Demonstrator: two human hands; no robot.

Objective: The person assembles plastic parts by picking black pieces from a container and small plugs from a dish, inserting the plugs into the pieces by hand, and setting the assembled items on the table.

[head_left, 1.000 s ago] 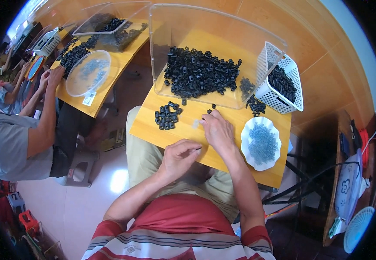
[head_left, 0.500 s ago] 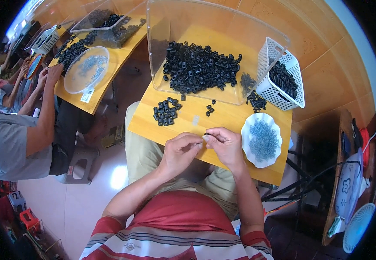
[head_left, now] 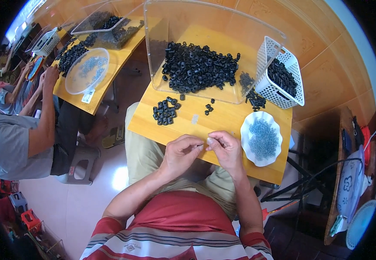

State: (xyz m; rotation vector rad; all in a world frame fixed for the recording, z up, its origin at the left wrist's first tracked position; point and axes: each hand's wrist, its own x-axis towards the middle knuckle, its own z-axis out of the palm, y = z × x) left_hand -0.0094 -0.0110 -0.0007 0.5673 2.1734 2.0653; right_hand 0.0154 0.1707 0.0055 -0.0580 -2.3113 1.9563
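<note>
Just over the table's near edge, my left hand [head_left: 181,154] and my right hand [head_left: 226,151] face each other with their fingertips close together. Each one is pinched, thumb against fingers. Whatever they hold is too small or too hidden to name. Ahead on the yellow wooden table [head_left: 229,119] lies a cluster of short black knob-like parts [head_left: 165,112], with a few smaller black pieces [head_left: 208,108] to its right. By my right hand stands a white scalloped dish [head_left: 244,134] with many tiny bluish-grey pieces [head_left: 263,139] in it.
A clear plastic tub [head_left: 192,89] at the back holds a heap of black parts [head_left: 198,67]. Right of it, a white perforated basket [head_left: 279,99] contains black rod-like pieces [head_left: 282,77]; more lie beside it. A co-worker [head_left: 17,138] sits at another table on the left.
The small dark piece that showed between my fingertips is out of sight now. My right fingertips have shifted slightly right and down. My left hand has barely moved.
</note>
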